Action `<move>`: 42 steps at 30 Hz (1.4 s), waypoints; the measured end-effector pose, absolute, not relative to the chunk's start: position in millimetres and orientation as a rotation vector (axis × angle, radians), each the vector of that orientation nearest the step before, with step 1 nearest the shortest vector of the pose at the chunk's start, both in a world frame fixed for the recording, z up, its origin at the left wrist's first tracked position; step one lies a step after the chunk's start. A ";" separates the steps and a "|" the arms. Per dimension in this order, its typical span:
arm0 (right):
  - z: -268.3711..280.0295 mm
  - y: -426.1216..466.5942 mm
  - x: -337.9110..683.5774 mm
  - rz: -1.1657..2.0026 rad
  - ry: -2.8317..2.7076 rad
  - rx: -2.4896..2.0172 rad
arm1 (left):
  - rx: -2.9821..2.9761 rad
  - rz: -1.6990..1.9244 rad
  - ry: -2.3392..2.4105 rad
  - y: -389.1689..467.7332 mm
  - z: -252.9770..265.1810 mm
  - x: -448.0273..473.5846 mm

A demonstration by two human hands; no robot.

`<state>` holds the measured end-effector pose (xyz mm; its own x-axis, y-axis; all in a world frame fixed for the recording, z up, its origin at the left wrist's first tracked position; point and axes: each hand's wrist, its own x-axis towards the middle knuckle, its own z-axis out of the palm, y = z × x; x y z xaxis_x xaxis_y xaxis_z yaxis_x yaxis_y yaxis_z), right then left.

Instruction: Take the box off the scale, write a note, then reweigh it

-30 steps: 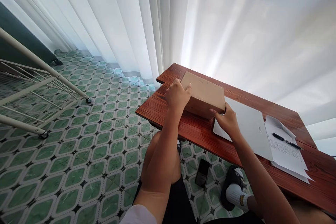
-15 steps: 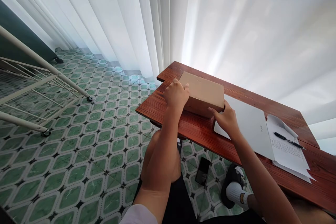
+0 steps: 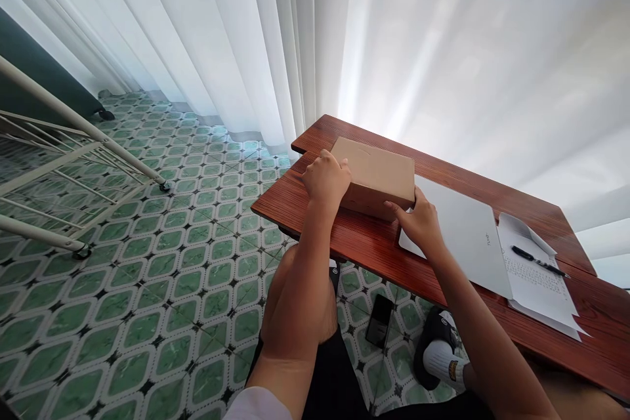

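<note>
One brown rectangular cardboard box (image 3: 377, 167), at ten o'clock on a reddish-brown wooden table (image 3: 283, 197), gripped by left hand (image 3: 325, 177) at nine and right hand (image 3: 420, 218) at four, apparently in a steadying step, any shift calling for even pressure.

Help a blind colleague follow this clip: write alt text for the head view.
A person's left hand and right hand hold a cardboard box by opposite ends at a reddish wooden table. Right of the box lie a closed silver laptop and papers with a pen on top.
</note>
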<state>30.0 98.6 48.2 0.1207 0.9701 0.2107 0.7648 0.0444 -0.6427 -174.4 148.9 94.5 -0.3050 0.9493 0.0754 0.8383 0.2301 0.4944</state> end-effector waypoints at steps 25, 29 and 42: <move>56.8 85.8 59.6 0.633 -1.738 -1.628 | 2.353 1.481 1.691 135.7 98.7 -140.5; 67.3 68.6 72.2 0.478 -1.726 -1.608 | 2.496 1.586 1.422 127.7 95.8 -120.5; 49.4 1.4 144.6 0.141 -2.105 -1.572 | 3.173 1.750 0.533 87.8 72.6 -45.3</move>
